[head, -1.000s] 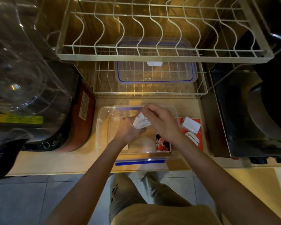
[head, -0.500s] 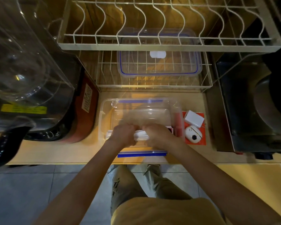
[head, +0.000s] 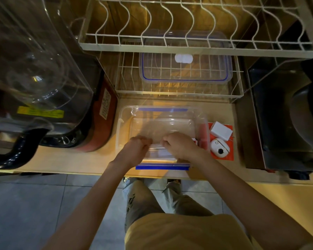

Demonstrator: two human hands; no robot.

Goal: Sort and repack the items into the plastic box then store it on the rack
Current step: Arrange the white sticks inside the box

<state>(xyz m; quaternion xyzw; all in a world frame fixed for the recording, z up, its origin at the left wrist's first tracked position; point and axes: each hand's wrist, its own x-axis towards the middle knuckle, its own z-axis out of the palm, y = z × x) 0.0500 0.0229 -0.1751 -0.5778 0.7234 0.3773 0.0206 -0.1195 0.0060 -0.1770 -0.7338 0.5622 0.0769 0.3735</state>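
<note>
A clear plastic box with blue clips stands open on the wooden counter in front of me. My left hand and my right hand are both closed inside its near end, pinching a white folded item between them near the bottom. To the right of the box, on a red card, lie a white charger plug and a small white round device. The box's lid, clear with a blue seal, rests on the lower shelf of the white wire rack.
The rack's upper tier overhangs the counter at the back. A large clear juice dispenser on a dark base stands to the left. A dark metal appliance stands to the right. The counter edge runs just behind my hands.
My hands have come down from above the box's middle to its near end, carrying the white item low into the box. The camera has tilted slightly.
</note>
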